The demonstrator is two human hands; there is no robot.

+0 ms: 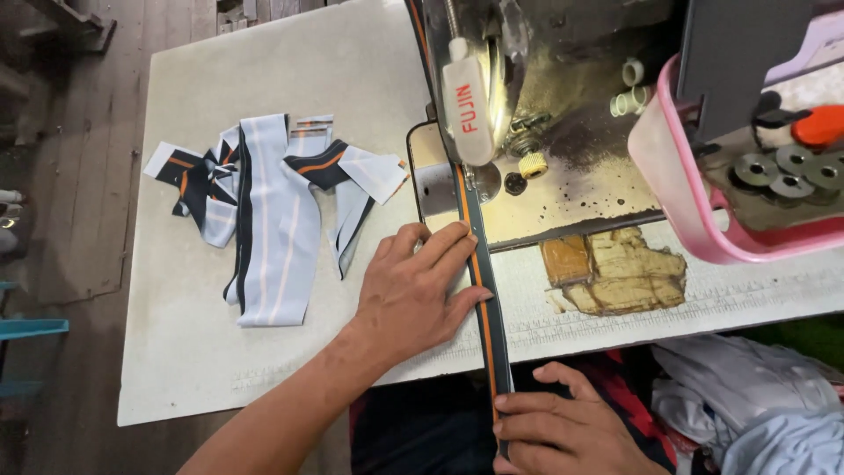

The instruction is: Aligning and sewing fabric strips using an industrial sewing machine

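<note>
Head view: left hand (420, 290) lies flat, fingers spread and pressed on the table (176, 352), fingertips (457, 236) pinning the left edge of the strip (482, 290), a narrow dark band w/ an orange line. Nothing gripped there, just a flat press. Right hand (563, 427) sits at the table's near edge, fingers closed on the strip's lower end, pinching it taut. So the strip runs straight from that pinch, past the left fingertips, up to the presser foot (462, 176) of the sewing machine (492, 79).

Risks, as I judge them:
- Left fingertips are close below the foot; if they ride up w/ the feed, they could reach the needle area. Needle itself is hidden behind the machine head.
- Uneven pull between the two hands could skew the strip, so the seam wanders off the orange line.
- Too hard a pull from the right pinch could fight the feed and pucker or stretch the band.
- Rough patch (615, 271) of worn, taped surface just right of the strip could snag it if it drifts that way.

Left of the flat hand, well apart, lies a pile of pieces (272, 211), striped pale blue and dark. Pink tray (677, 220) w/ bobbins (782, 171) stands far right, clear of both hands.
</note>
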